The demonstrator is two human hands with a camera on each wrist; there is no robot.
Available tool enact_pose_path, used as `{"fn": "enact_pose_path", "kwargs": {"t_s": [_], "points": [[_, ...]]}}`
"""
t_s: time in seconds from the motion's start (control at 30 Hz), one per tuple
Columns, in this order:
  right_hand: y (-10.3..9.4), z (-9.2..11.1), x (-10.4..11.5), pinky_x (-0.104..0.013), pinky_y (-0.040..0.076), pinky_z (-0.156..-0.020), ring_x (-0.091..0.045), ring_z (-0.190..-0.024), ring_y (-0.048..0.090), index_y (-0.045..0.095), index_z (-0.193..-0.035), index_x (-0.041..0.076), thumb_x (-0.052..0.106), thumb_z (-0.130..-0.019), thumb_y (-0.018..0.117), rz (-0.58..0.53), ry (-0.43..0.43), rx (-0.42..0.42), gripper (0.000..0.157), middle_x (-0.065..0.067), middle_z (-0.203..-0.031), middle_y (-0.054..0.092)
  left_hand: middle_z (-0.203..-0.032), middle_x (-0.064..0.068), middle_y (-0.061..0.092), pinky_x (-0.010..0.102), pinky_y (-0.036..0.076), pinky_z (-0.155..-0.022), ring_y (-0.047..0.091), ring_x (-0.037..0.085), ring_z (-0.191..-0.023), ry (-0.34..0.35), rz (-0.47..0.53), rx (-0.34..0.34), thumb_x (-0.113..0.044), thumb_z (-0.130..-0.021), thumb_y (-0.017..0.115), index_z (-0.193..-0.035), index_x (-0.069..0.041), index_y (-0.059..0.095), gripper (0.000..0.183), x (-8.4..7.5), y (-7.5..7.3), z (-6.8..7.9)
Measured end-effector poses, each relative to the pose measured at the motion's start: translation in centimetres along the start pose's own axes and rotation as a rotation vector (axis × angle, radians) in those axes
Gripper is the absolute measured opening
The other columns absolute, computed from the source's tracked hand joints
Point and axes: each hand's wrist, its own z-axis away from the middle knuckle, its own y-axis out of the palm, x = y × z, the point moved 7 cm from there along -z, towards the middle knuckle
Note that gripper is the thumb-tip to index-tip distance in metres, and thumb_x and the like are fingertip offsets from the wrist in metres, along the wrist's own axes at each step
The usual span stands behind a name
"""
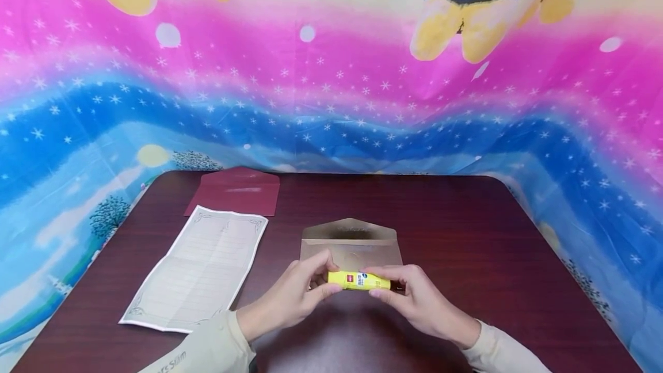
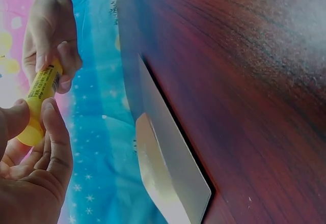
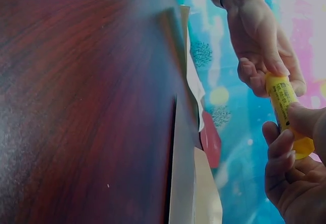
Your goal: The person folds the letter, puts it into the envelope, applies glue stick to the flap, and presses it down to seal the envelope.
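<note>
A yellow glue stick (image 1: pixel 359 280) lies sideways between both hands, held above the table in the head view. My left hand (image 1: pixel 297 289) pinches its left end between thumb and fingers. The other end is gripped by my right hand (image 1: pixel 422 298), thumb below and index finger above. In the left wrist view the glue stick (image 2: pixel 43 94) shows small printed text, with a hand at each end. Just beyond the hands lies a tan envelope (image 1: pixel 349 246), its pointed flap raised; the hands hide its near part.
On the left of the dark wooden table (image 1: pixel 466 235) lies a creased white sheet of lined paper (image 1: pixel 202 269) with a decorated border. Behind it is a dark red envelope (image 1: pixel 235 191), flap opened out. A colourful printed cloth (image 1: pixel 331 85) hangs behind the table.
</note>
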Motion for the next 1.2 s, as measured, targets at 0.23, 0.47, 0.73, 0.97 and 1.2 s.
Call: {"fn": "enact_pose_path", "kwargs": {"t_s": [0.23, 0.47, 0.73, 0.97, 1.2], "points": [[0.5, -0.1, -0.3, -0.021, 0.055, -0.067, 0.002, -0.084, 0.06, 0.07, -0.126, 0.007, 0.018, -0.098, 0.067, 0.036, 0.013, 0.025, 0.03, -0.005, -0.111, 0.076, -0.08, 0.013, 0.071, 0.019, 0.054, -0.058, 0.064, 0.008, -0.063, -0.055, 0.01, 0.039, -0.015, -0.098, 0.066, -0.103, -0.009, 0.055, 0.014, 0.8, 0.3, 0.3], [1.3, -1.0, 0.9, -0.023, 0.058, -0.079, -0.002, -0.098, 0.064, 0.071, -0.122, 0.017, 0.017, -0.093, 0.074, 0.373, -0.122, -0.019, 0.03, 0.006, -0.114, 0.072, -0.076, 0.002, 0.068, 0.018, 0.05, -0.058, 0.056, -0.001, -0.063, -0.106, -0.1, 0.008, -0.017, -0.097, 0.068, -0.105, -0.013, 0.056, 0.015, 1.1, -0.6, 0.5], [2.3, -1.5, 2.2, -0.018, 0.049, -0.07, 0.001, -0.084, 0.056, 0.069, -0.117, 0.02, 0.027, -0.087, 0.08, 0.645, -0.22, -0.045, 0.033, 0.014, -0.099, 0.066, -0.081, 0.004, 0.072, 0.018, 0.049, -0.06, 0.055, -0.005, -0.064, -0.181, -0.146, 0.018, -0.015, -0.097, 0.068, -0.106, -0.016, 0.058, 0.013, 1.3, -0.5, 0.4], [2.3, -1.7, 2.0, -0.01, 0.041, -0.061, 0.005, -0.07, 0.048, 0.071, -0.109, 0.019, 0.025, -0.086, 0.079, 0.552, -0.136, -0.041, 0.024, 0.016, -0.087, 0.061, -0.086, 0.003, 0.072, 0.018, 0.051, -0.064, 0.058, -0.004, -0.067, -0.173, -0.138, 0.013, -0.017, -0.097, 0.067, -0.111, -0.016, 0.063, 0.015, 1.0, 0.2, -0.1], [1.1, -1.7, 0.6, -0.016, 0.047, -0.059, 0.007, -0.067, 0.054, 0.073, -0.102, 0.02, 0.024, -0.089, 0.077, 0.396, 0.051, 0.023, 0.015, 0.017, -0.08, 0.065, -0.097, -0.001, 0.074, 0.018, 0.053, -0.068, 0.062, -0.005, -0.073, -0.181, -0.141, 0.013, -0.018, -0.098, 0.065, -0.126, -0.016, 0.062, 0.028, 1.2, 0.5, -0.3]]}}
